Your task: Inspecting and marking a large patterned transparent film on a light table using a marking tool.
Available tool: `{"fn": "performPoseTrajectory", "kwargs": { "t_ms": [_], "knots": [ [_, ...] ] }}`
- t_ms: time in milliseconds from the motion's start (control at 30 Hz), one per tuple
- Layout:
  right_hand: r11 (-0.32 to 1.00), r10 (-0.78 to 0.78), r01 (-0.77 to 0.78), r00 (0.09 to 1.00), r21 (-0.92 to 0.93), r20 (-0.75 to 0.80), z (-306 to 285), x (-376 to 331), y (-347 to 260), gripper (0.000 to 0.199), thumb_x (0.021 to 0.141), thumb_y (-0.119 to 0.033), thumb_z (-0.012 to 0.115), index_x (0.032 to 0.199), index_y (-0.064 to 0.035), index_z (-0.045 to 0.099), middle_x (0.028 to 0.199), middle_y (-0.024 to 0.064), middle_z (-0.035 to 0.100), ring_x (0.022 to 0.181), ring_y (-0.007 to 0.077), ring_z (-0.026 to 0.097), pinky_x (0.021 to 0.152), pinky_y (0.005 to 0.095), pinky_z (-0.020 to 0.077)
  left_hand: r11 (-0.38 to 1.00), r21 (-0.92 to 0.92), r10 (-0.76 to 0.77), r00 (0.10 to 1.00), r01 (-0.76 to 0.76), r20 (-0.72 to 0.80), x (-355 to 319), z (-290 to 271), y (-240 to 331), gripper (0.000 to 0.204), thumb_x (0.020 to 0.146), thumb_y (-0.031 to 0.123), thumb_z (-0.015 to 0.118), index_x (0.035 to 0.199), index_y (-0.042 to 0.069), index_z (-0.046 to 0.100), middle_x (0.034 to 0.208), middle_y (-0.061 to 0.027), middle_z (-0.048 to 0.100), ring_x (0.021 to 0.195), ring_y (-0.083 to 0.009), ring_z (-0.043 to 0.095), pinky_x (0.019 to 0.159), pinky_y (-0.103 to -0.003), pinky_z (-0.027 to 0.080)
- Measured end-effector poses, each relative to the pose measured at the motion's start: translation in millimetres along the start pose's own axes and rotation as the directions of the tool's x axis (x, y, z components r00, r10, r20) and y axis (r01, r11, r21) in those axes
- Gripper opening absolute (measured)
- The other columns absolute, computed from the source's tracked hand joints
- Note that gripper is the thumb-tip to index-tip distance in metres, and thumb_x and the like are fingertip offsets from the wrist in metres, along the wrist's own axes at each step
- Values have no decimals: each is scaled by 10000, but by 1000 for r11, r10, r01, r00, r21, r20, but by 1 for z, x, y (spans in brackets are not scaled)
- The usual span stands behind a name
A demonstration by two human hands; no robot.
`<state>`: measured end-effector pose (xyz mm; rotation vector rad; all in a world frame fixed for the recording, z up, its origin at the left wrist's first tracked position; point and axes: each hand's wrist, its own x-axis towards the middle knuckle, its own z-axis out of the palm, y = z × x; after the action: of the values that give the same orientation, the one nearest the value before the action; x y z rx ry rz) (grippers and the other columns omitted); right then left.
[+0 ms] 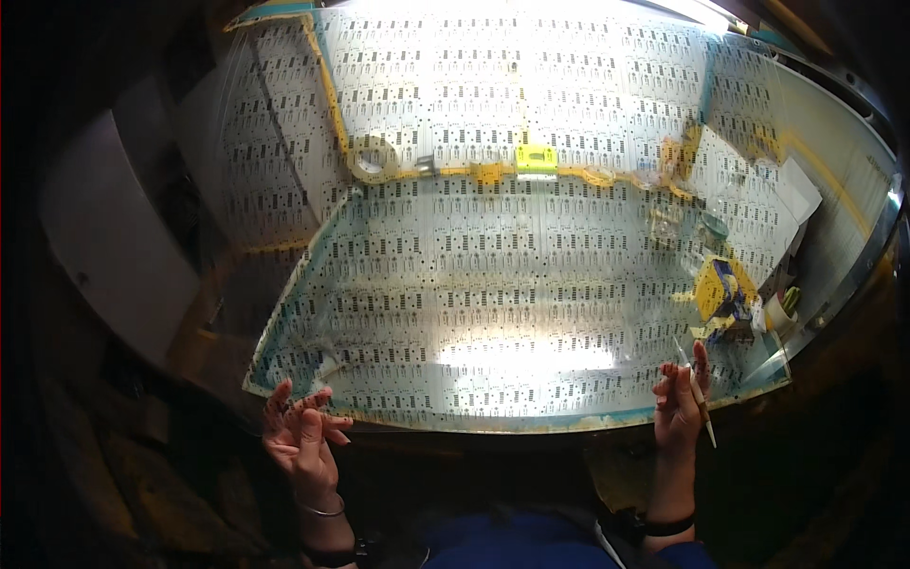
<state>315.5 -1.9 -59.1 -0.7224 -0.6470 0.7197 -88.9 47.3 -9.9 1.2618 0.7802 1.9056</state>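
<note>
The large translucent film sheet printed with rows of small black circuit patterns [512, 284] lies on the backlit worktop [834, 190]. At seven o'clock the left hand [303, 436] pinches its near edge; at five o'clock the right hand [678, 403] grips a thin pen-like tool [700, 396] (tip pointing down). This looks like positioning; next calls for steady, even tension.

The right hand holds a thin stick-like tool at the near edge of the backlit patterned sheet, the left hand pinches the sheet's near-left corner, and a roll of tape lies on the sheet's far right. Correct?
Not quite. The head view shows the roll of tape on the far left of the patterned sheet, not the far right. The rest stands: the right hand holds the thin tool and the left hand is at the near-left corner.
</note>
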Motion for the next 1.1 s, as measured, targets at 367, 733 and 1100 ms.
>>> {"fn": "performPoseTrajectory", "kwargs": {
  "t_ms": [367, 733, 1100],
  "knots": [
    [1000, 1, -2, 999, 26, 33, -9, 5, 4, 474, 897, -182, 544, 1317, -103, 339, 885, 164, 628, 629, 177, 643, 491, 222, 491, 999, 35, 32, 999, -33, 34, -1, -10, -16, 445, 842, 158, 598, 1235, 37, 427, 925, -221, 625, 618, -210, 650, 412, -201, 454],
    [997, 63, -63, 998, 45, 10, -8, 6, -8, 465, 883, -195, 566, 1295, -100, 371, 865, 183, 635, 616, 221, 648, 484, 243, 489, 995, 84, -50, 999, 48, 15, 3, 3, 6, 422, 848, 147, 599, 1224, 48, 435, 925, -192, 618, 607, -216, 648, 446, -225, 495],
    [997, 63, -62, 997, 41, -33, -6, 7, -7, 468, 888, -196, 559, 1292, -66, 362, 843, 168, 631, 622, 198, 638, 499, 250, 507, 996, 15, -87, 996, 87, 8, 2, 0, 1, 403, 831, 132, 614, 1202, 75, 466, 935, -199, 626, 621, -240, 653, 447, -247, 504]
  ]
}}
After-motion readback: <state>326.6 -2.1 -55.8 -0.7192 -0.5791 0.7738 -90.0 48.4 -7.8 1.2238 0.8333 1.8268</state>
